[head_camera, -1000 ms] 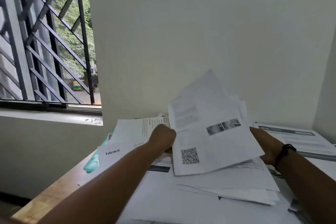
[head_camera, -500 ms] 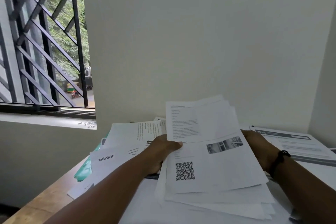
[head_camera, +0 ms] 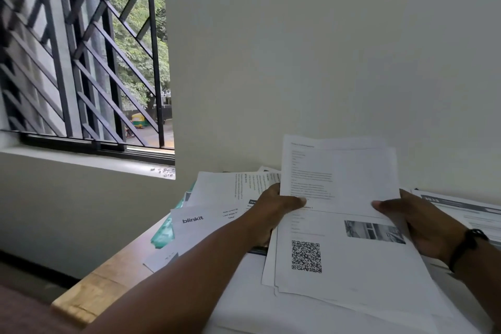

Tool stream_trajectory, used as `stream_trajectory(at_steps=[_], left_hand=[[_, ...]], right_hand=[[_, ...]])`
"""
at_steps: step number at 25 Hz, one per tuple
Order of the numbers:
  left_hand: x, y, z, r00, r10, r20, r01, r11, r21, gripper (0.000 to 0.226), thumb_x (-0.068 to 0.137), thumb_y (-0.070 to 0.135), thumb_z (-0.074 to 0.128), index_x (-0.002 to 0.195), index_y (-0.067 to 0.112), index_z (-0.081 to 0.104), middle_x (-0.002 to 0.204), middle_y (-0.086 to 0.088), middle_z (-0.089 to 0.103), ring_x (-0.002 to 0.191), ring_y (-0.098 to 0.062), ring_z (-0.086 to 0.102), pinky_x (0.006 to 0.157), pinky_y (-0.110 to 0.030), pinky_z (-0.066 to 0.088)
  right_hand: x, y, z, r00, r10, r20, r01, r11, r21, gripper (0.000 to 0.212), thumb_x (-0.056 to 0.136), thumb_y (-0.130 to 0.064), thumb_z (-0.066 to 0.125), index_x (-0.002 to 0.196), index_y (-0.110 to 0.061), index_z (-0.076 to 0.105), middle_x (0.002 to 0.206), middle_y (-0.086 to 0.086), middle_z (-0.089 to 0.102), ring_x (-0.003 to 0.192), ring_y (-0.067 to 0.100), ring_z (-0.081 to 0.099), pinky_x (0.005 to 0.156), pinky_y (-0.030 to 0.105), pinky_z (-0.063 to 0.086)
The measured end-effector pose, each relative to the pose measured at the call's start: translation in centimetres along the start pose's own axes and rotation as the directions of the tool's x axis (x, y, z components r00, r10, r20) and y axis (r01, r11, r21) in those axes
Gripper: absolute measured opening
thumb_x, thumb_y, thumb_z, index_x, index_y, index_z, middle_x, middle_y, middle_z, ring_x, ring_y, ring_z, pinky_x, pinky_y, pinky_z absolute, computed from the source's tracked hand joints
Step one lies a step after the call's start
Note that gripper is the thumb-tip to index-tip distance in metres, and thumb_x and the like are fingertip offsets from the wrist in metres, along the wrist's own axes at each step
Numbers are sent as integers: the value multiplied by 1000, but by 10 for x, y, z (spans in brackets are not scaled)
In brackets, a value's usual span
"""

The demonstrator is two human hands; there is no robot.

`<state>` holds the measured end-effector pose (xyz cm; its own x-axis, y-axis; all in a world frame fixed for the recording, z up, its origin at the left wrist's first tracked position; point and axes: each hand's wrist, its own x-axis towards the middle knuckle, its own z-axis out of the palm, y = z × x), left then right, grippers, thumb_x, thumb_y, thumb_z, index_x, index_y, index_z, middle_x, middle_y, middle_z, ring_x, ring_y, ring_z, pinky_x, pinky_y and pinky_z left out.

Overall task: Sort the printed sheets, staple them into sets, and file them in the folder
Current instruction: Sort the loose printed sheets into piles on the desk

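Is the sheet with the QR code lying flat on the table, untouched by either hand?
No: the QR-code sheet is in the stack gripped by the left hand and right hand.

The white printed paper sheets (head_camera: 339, 238) look matt and smooth, some slightly curled. Beneath them, the pale wooden table (head_camera: 89, 295) shows a grainy, satin finish. The black metal window grille (head_camera: 81, 62) is matt, the off-white plastered wall (head_camera: 325, 49) smooth.
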<state>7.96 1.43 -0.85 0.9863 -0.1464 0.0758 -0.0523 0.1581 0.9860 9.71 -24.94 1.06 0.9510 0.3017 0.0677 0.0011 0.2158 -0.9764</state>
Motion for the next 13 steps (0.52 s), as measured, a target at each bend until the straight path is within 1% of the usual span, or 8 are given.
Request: stream_trajectory(at_steps=[1, 3, 4, 5, 8, 10, 11, 13], left_hand=[[0, 1, 0, 1000, 3, -8, -3, 999, -41, 34, 89, 2, 63, 122, 9, 61, 116, -11, 70, 107, -32, 67, 96, -51, 51], [0, 2, 3, 999, 6, -50, -10, 997, -79, 30, 90, 3, 63, 119, 9, 63, 115, -12, 70, 107, -33, 66, 96, -52, 50], [-1, 3, 6, 997, 10, -72, -15, 997, -73, 28, 90, 3, 63, 118, 8, 64, 114, -12, 71, 106, -33, 67, 96, -52, 51], [-1, 3, 8, 997, 14, -82, -19, 998, -61, 27, 90, 4, 64, 117, 8, 64, 114, -13, 71, 106, -33, 67, 95, -51, 51], [-6, 19, 6, 999, -12, -40, 14, 998, 59, 29, 91, 22, 66, 116, 7, 62, 113, -12, 71, 101, -31, 69, 92, -47, 54], [-13, 41, -10, 999, -33, -21, 39, 928, 371, 38, 93, 39, 60, 116, 9, 61, 113, -9, 69, 88, -24, 69, 83, -37, 57], [-16, 52, -25, 998, -40, -56, 66, 796, 601, 43, 94, 45, 57, 119, 11, 59, 118, -9, 66, 90, -22, 66, 81, -34, 54], [-27, 68, -61, 981, -60, -183, 193, 273, 942, 54, 94, 49, 53, 130, 9, 54, 132, -11, 58, 110, -25, 59, 89, -30, 45]], right_hand=[[1, -1, 1, 1000, -3, -9, 3, 1000, 21, 30, 91, 1, 48, 118, -2, 61, 111, 12, 71, 94, 22, 71, 86, 35, 56], [-1, -2, 7, 1000, 25, -5, -25, 998, 51, 20, 93, -6, 50, 106, -3, 65, 93, 5, 76, 75, 12, 73, 62, 24, 58], [-2, -1, 9, 998, 57, -9, -57, 998, 36, 19, 93, -9, 52, 105, -3, 65, 90, 5, 76, 72, 13, 73, 53, 23, 57], [-3, 0, 10, 995, 104, 11, -104, 994, 12, 22, 90, -10, 56, 108, -3, 65, 95, 7, 75, 77, 18, 74, 53, 28, 58], [-2, 1, -5, 992, 126, 16, -125, 990, -66, 71, 59, -16, 85, 125, -3, 59, 116, 15, 69, 101, 35, 68, 81, 50, 57], [-1, -5, -17, 995, 97, -7, -97, 994, -47, 94, 38, -19, 95, 124, -4, 60, 119, 19, 66, 108, 42, 63, 95, 60, 45], [-2, -6, -22, 996, 83, -19, -83, 996, -22, 98, 33, -21, 96, 123, -5, 60, 119, 20, 66, 109, 43, 62, 97, 63, 41], [1, -6, -30, 996, 51, -70, -53, 998, -32, 109, 22, -28, 99, 122, -7, 61, 118, 20, 67, 108, 45, 62, 97, 67, 39]])
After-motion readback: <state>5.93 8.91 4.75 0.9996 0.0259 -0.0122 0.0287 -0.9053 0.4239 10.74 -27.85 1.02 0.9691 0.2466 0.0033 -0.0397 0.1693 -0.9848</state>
